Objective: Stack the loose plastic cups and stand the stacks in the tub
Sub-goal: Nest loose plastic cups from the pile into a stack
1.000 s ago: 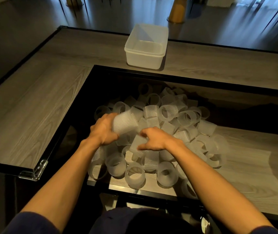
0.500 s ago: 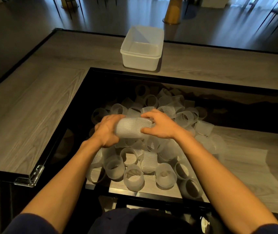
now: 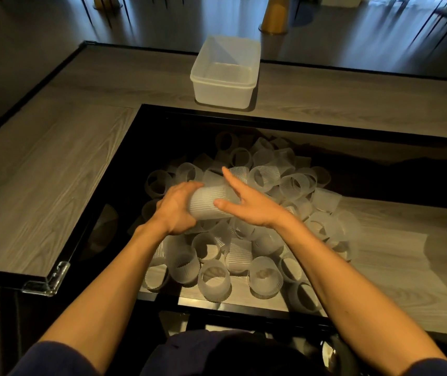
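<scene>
View from a person's head, looking down over two bare forearms at a grey wood-grain bench (image 3: 40,172) whose dark, black-framed middle holds a heap of loose frosted, ribbed plastic cups (image 3: 265,280). Just above the heap, the left hand (image 3: 174,210) curls its fingers round one end of a short stack of the same frosted cups (image 3: 210,203). The stack is held on its side, with its long axis running left to right, parallel to the bench's near edge. The right hand (image 3: 256,206) is at the stack's other end, fingers straight and spread. Its thumb touches the stack's side and it grips nothing. A white, translucent, rectangular plastic tub (image 3: 223,84) stands on the bench's far strip, straight beyond the hands and well apart from them; no cups show inside it. The stack appears to rest in the left hand alone, so that hand is better placed to carry it forward. It would need turning from lying to upright before it can stand in the tub. The right hand is free to reach the loose cups just beneath it.
</scene>
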Demonstrator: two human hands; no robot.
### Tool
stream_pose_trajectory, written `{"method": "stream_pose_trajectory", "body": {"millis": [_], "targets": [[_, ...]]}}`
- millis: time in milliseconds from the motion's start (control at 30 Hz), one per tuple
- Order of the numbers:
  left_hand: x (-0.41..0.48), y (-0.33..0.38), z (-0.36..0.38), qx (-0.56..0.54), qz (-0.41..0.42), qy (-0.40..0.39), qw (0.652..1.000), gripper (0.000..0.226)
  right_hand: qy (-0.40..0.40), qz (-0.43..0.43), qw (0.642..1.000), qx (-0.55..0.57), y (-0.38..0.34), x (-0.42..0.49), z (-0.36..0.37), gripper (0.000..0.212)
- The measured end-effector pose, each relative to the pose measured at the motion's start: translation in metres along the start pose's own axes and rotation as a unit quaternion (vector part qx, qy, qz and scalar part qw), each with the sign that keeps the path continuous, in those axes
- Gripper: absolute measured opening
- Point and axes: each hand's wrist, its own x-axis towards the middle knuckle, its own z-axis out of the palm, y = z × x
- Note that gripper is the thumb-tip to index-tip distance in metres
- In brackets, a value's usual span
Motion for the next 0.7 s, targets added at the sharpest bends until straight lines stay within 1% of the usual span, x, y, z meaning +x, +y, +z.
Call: {"method": "stream_pose_trajectory", "body": {"millis": [67, 100, 133, 167, 200, 233, 267, 300, 367, 400, 433, 467, 533, 567, 633, 700], "targets": [[0.001, 0.0, 0.002, -0.013, 0.012, -0.001, 1.0, 0.092, 0.015, 0.011, 0.996, 0.092, 0.006, 0.0, 0.002, 0.091], [0.001, 0.001, 0.003, -0.016, 0.017, -0.003, 1.0, 0.093, 0.037, 0.019, 0.994, 0.101, 0.007, 0.0, 0.004, 0.089], [0.001, 0.002, 0.004, -0.016, 0.018, -0.002, 1.0, 0.093, 0.075, 0.027, 0.993, 0.085, 0.009, 0.001, 0.006, 0.083], [0.0, 0.003, 0.005, -0.014, 0.012, 0.004, 1.0, 0.092, 0.125, 0.035, 0.99, 0.056, 0.01, 0.0, 0.008, 0.072], [0.0, 0.005, 0.005, -0.006, 0.002, 0.016, 1.0, 0.09, 0.185, 0.038, 0.982, 0.023, 0.012, -0.001, 0.01, 0.056], [0.0, 0.006, 0.004, 0.008, -0.012, 0.032, 0.999, 0.086, 0.245, 0.031, 0.969, -0.013, 0.017, -0.002, 0.011, 0.037], [-0.001, 0.008, 0.004, 0.021, -0.028, 0.046, 0.998, 0.082, 0.285, 0.023, 0.957, -0.043, 0.02, -0.005, 0.011, 0.019], [-0.001, 0.008, 0.002, 0.027, -0.04, 0.055, 0.997, 0.079, 0.293, 0.023, 0.953, -0.07, 0.023, -0.009, 0.011, 0.013], [-0.001, 0.006, 0.001, 0.026, -0.058, 0.058, 0.996, 0.077, 0.235, 0.055, 0.961, -0.132, 0.032, -0.016, 0.011, 0.016], [-0.001, 0.004, 0.0, 0.024, -0.064, 0.053, 0.996, 0.079, 0.205, 0.079, 0.962, -0.163, 0.037, -0.019, 0.011, 0.013], [-0.002, 0.003, 0.002, 0.021, -0.067, 0.047, 0.996, 0.083, 0.194, 0.096, 0.956, -0.197, 0.042, -0.022, 0.011, 0.006], [-0.003, 0.002, 0.003, 0.016, -0.069, 0.041, 0.997, 0.085, 0.197, 0.112, 0.946, -0.232, 0.045, -0.025, 0.012, 0.008], [-0.005, 0.002, 0.007, 0.011, -0.07, 0.029, 0.997, 0.088, 0.22, 0.149, 0.924, -0.274, 0.053, -0.026, 0.014, 0.03], [-0.006, 0.003, 0.01, 0.015, -0.069, 0.024, 0.997, 0.087, 0.236, 0.165, 0.915, -0.284, 0.055, -0.025, 0.014, 0.034], [-0.008, 0.004, 0.012, 0.026, -0.067, 0.016, 0.997, 0.086, 0.248, 0.192, 0.9, -0.303, 0.057, -0.024, 0.015, 0.03], [-0.01, 0.005, 0.014, 0.03, -0.062, 0.009, 0.998, 0.084, 0.227, 0.213, 0.893, -0.325, 0.058, -0.022, 0.016, 0.024]]}}
